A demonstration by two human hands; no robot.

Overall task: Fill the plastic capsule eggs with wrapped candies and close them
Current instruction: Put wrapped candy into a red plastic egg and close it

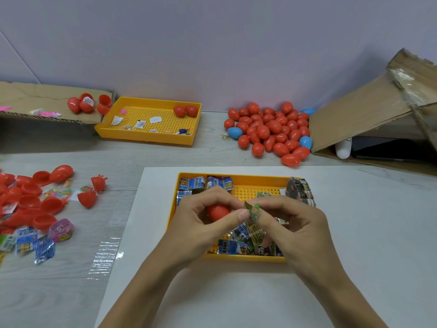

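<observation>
1. I'm watching the left hand [203, 218] curling round a red capsule egg half [218, 212], thumb in front, other fingers behind; it's hovering over the near yellow tray [233, 256], centre-front of the table.
2. Right hand [290, 221] is pinching a green wrapped candy [252, 210] btwn thumb and forefinger, right at the egg's right-hand end; candy seems to be touching the left thumb tip.
3. Can't tell if the egg's mouth is facing the candy; fingers are hiding the rim.
4. Egg's long axis is lying roughly left-right, tilted a bit; candy's long side is standing nearly vertical, top crimp pointing up.
5. Handling guess: the shell is looking light, thin, smooth, prob slippery, so I'm favouring a grip round the belly, not the rim, w/o squeezing hard.
6. The candy wrapper is looking crinkly and soft; pinching the body beats pinching the crimped ends, which would fold.
7. More wrapped candies [238, 246] are lying in the tray under both hands.
8. Closed eggs [272, 129] are piling far right; open halves [33, 197] are lying far left.
</observation>
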